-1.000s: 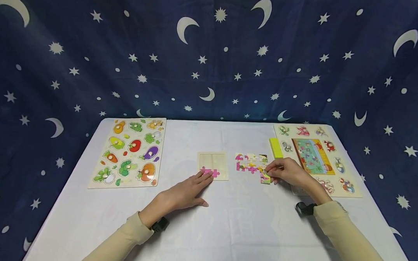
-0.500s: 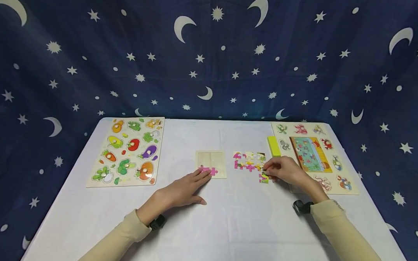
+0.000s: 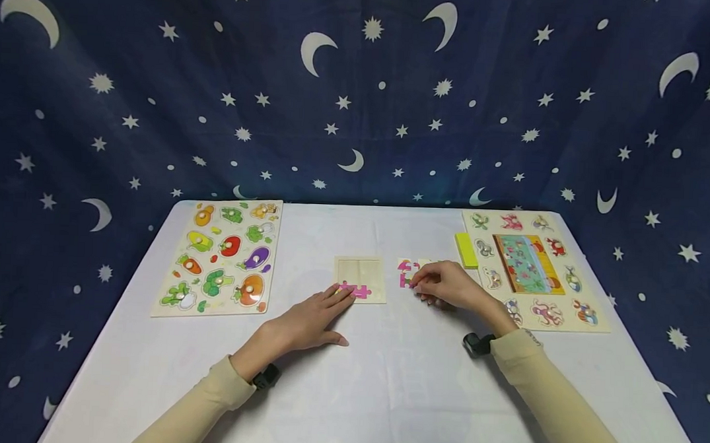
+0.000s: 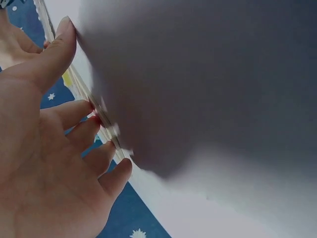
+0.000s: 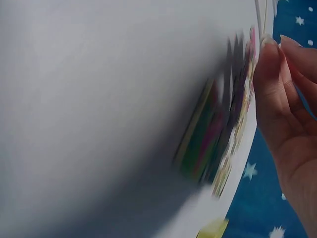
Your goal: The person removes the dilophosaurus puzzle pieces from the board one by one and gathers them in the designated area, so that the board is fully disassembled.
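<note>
My left hand (image 3: 309, 322) lies flat with its fingers extended, fingertips resting on the lower left of a small square wooden puzzle tray (image 3: 379, 275). Pink jigsaw pieces (image 3: 360, 292) sit along the tray's bottom edge, partly under those fingertips. In the left wrist view the left hand (image 4: 59, 148) has its thumb spread away. My right hand (image 3: 450, 288) is over the group of loose jigsaw pieces (image 3: 404, 280) right of the tray, hiding most of them. Thumb and fingertips are close together in the right wrist view, where the hand (image 5: 287, 94) shows no clear piece between them.
A vegetable peg puzzle board (image 3: 225, 262) lies at the left. At the right is a sea-animal puzzle board (image 3: 583, 311), with a yellow block (image 3: 466, 250) by its left edge. A dark blue star-and-moon cloth (image 3: 359, 116) hangs behind the white table (image 3: 383, 394).
My right hand has moved left from the right-hand jigsaw pieces to those nearer the tray, covering them. The left hand has stayed on the tray. The head view has shifted slightly.
</note>
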Tool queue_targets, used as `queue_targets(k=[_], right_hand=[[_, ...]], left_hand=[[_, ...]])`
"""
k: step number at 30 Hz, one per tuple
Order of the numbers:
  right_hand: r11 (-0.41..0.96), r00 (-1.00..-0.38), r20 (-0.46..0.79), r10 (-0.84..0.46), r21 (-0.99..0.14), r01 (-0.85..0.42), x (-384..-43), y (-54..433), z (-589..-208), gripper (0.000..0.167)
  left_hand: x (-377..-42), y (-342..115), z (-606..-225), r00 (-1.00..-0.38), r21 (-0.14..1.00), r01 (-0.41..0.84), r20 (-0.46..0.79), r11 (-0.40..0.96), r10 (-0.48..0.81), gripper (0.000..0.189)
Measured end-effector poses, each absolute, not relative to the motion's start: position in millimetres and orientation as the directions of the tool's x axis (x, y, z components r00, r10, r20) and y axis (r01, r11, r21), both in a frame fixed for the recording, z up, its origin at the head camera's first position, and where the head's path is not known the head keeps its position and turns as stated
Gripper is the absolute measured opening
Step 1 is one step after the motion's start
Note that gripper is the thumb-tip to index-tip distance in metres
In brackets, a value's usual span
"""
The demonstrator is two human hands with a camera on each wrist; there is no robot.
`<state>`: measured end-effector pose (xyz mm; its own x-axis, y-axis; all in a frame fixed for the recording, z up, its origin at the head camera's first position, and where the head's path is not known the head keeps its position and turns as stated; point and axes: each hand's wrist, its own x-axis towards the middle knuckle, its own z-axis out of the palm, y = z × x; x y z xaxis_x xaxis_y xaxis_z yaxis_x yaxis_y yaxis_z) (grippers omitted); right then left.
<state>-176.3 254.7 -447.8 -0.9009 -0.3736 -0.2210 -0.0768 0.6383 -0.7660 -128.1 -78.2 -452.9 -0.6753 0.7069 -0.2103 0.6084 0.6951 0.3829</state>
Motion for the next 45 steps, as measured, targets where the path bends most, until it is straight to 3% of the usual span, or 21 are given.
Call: queue_targets(k=[7, 21, 45], right_hand=[[0.614, -0.873, -0.181, -0.453, -0.773, -0.158, -188.4, 222.6, -448.9, 0.014], [0.631, -0.82, -0.169, -0.547, -0.727, -0.27, -199.3, 174.5, -447.4, 0.01], [0.672, -0.834, -0.222, -0.506, -0.708, -0.219, -202.7, 158.7, -455.0, 0.006]], left_hand=[[-129.8, -84.0, -452.2, -0.703, 0.378, 0.575, -0.226, 0.726, 0.675, 0.092], [-131.0, -88.5, -451.8, -0.686, 0.36, 0.599, -0.23, 0.716, 0.69, 0.088], [-129.6, -89.4, -455.3, -0.693, 0.372, 0.581, -0.239, 0.724, 0.68, 0.088]])
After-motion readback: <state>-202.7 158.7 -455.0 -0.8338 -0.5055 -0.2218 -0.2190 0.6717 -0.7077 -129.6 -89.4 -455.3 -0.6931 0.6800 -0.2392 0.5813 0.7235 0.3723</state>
